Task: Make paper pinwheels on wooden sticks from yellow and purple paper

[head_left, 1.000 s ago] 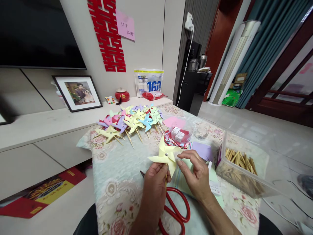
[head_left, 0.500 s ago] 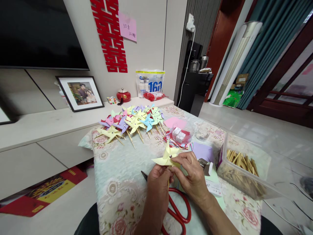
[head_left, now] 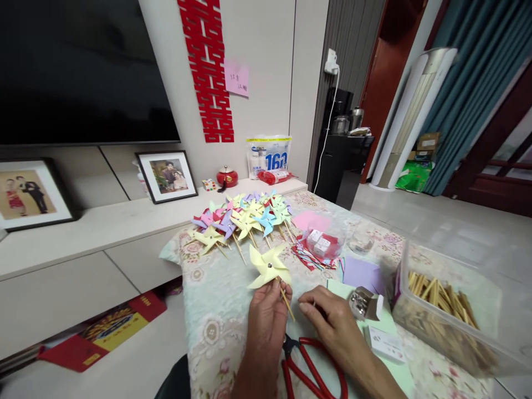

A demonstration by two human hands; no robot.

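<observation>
Pinwheel [head_left: 268, 266], yellow, assembled on its stick, is held up by the left hand [head_left: 266, 313], closed on the stick. Right hand [head_left: 332, 324] rests loosely curled on the counter [head_left: 208, 310], gripping nothing visible. Finished pile [head_left: 243, 216] is seen behind; sticks [head_left: 440, 299] and paper [head_left: 359, 271] remain, so more seems left.

two hands [head_left: 266, 316], one scissors [head_left: 310, 366], two framed photos [head_left: 168, 176], one stick box [head_left: 449, 310].
</observation>
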